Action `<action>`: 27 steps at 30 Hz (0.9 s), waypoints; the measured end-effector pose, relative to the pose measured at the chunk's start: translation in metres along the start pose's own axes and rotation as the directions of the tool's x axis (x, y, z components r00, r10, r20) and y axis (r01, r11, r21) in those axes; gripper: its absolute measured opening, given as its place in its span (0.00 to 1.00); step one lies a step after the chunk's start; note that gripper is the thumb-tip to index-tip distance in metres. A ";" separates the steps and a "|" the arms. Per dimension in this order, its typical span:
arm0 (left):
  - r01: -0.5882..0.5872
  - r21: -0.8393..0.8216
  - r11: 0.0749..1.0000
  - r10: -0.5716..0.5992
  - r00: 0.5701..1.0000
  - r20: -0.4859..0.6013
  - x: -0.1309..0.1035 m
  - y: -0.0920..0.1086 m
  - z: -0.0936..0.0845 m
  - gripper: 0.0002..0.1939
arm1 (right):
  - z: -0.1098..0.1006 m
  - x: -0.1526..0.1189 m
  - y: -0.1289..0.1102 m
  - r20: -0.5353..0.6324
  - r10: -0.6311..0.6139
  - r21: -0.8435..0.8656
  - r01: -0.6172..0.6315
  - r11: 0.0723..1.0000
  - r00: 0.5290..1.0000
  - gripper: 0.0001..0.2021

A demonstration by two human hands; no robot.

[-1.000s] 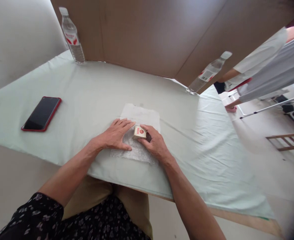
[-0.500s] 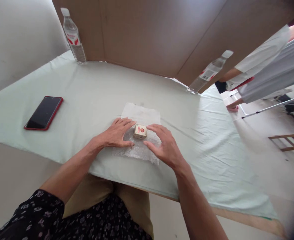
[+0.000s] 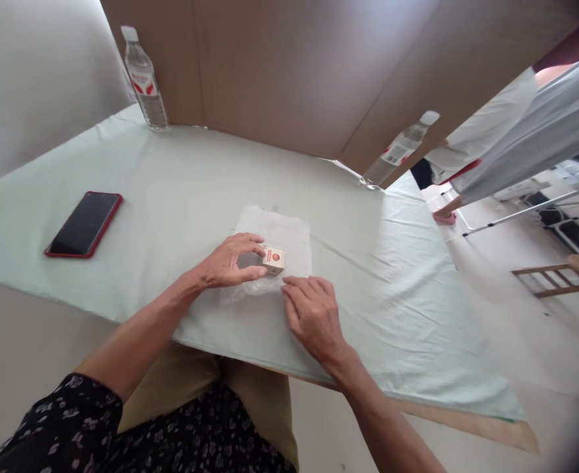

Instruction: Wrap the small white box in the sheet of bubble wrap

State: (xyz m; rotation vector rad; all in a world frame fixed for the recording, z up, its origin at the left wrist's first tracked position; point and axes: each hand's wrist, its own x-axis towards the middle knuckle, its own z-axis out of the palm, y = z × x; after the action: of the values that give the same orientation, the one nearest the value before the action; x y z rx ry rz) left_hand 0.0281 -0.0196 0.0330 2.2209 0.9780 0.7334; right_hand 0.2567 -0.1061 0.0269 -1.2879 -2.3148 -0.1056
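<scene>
A small cream box [image 3: 274,259] with red print sits on a sheet of clear bubble wrap [image 3: 292,240] on the cloth. My left hand [image 3: 230,261] grips the box's left side between thumb and fingers. My right hand [image 3: 316,314] is at the wrap's near right edge, its fingers drawn together on that edge. The near part of the wrap looks folded up beside the box, and its edge is partly hidden under my right fingers.
A phone in a red case [image 3: 83,224] lies on the pale green cloth [image 3: 186,177] at left. Water bottles stand at back left [image 3: 144,79] and back right [image 3: 400,150], against a cardboard panel [image 3: 279,72]. A person in grey trousers [image 3: 526,148] stands beyond at right.
My left hand has closed onto the box. My right hand has moved away from the box, down to the wrap's near edge, and that part of the wrap has shifted up.
</scene>
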 end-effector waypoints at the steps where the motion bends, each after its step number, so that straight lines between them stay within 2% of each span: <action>1: -0.009 -0.034 0.999 0.009 1.000 0.012 0.000 0.002 -0.001 0.19 | -0.002 0.007 0.003 -0.019 0.035 0.039 -0.034 0.999 0.999 0.09; 4: -0.021 -0.073 0.997 0.022 1.000 0.016 0.000 0.005 -0.001 0.23 | -0.006 0.027 0.015 -0.030 0.144 0.169 -0.137 0.976 0.989 0.07; 6: 0.000 -0.033 0.999 -0.001 0.999 -0.040 0.002 0.004 0.004 0.23 | -0.003 0.040 0.023 -0.002 0.218 0.262 -0.209 0.942 0.976 0.05; 9: 0.020 -0.017 1.000 -0.022 0.991 -0.134 0.006 0.002 0.014 0.13 | 0.005 0.054 0.034 0.078 0.323 0.426 -0.324 0.845 0.943 0.05; 12: 0.085 -0.121 0.989 -0.106 0.978 -0.181 0.009 0.003 0.022 0.07 | 0.015 0.060 0.040 0.153 0.386 0.561 -0.402 0.724 0.910 0.07; 17: 0.201 -0.247 0.948 -0.246 0.955 -0.167 0.012 0.008 0.023 0.06 | 0.024 0.057 0.037 0.147 0.438 0.667 -0.416 0.618 0.887 0.08; 23: 0.223 -0.339 0.914 -0.277 0.953 -0.120 0.012 0.011 0.018 0.10 | 0.022 0.051 0.029 0.128 0.428 0.686 -0.391 0.613 0.895 0.06; 27: 0.240 -0.381 0.893 -0.298 0.949 -0.102 0.012 0.010 0.018 0.09 | 0.023 0.050 0.027 0.113 0.434 0.683 -0.387 0.620 0.894 0.06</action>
State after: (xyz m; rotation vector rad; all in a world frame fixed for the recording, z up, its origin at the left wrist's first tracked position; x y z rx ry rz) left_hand 0.0518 -0.0211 0.0311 1.6852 1.0995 0.8896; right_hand 0.2478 -0.0457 0.0243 -1.3119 -1.6500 0.8003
